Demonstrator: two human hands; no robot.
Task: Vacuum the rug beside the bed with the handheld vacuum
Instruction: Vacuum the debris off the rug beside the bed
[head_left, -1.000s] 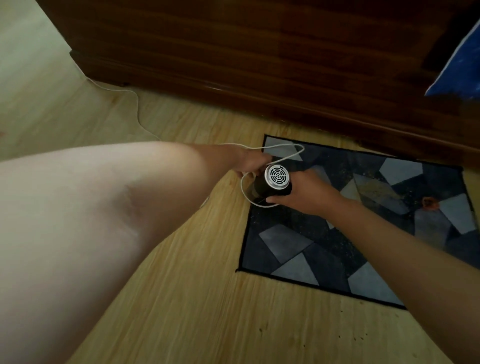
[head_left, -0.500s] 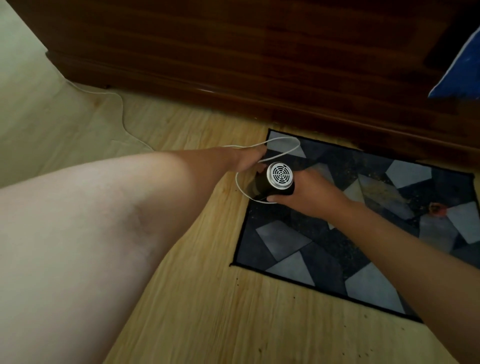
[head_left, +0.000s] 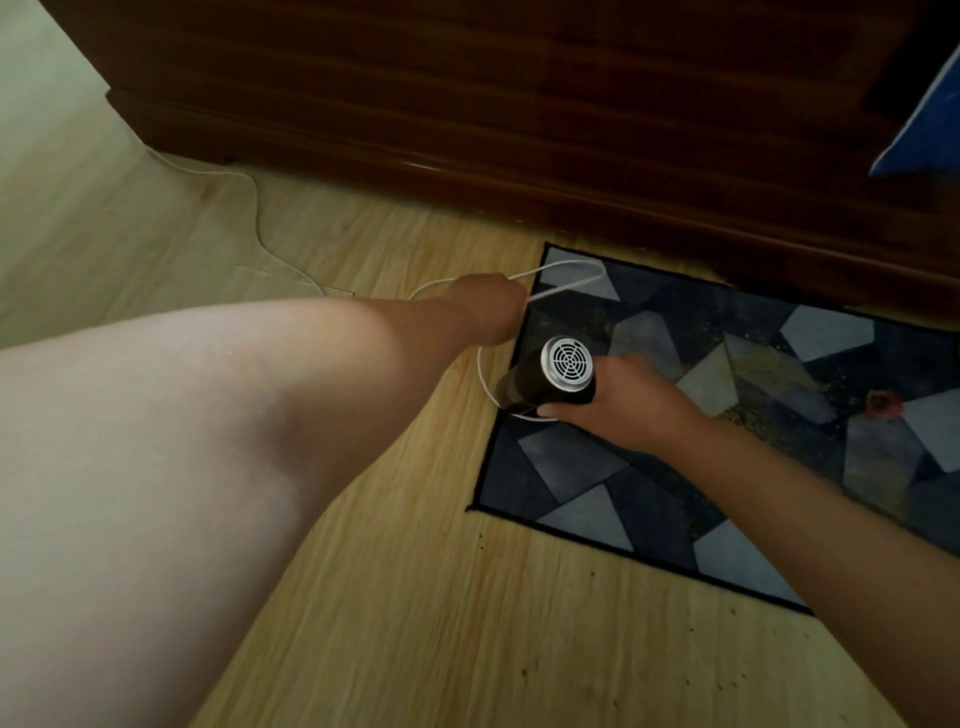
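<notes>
A dark rug (head_left: 649, 483) with grey and blue angular patches lies on the wooden floor beside the dark wooden bed frame (head_left: 519, 104). My right hand (head_left: 618, 405) grips a black handheld vacuum (head_left: 545, 379), whose silver grilled end faces me, over the rug's left edge. My left hand (head_left: 488, 312) holds the white cord (head_left: 566, 273), which loops over the rug's far left corner and under the vacuum. Crumbs and an orange-brown scrap (head_left: 883, 402) lie on the rug at the right.
The cord (head_left: 249, 192) trails left across the light wood floor (head_left: 415, 597) to the bed frame's corner. A blue cloth (head_left: 924, 124) hangs at the upper right. Dark specks dot the floor in front of the rug.
My left hand has drawn back a little from the vacuum with the cord, and the loop has shifted. The right hand keeps its grip on the vacuum at the rug's left edge.
</notes>
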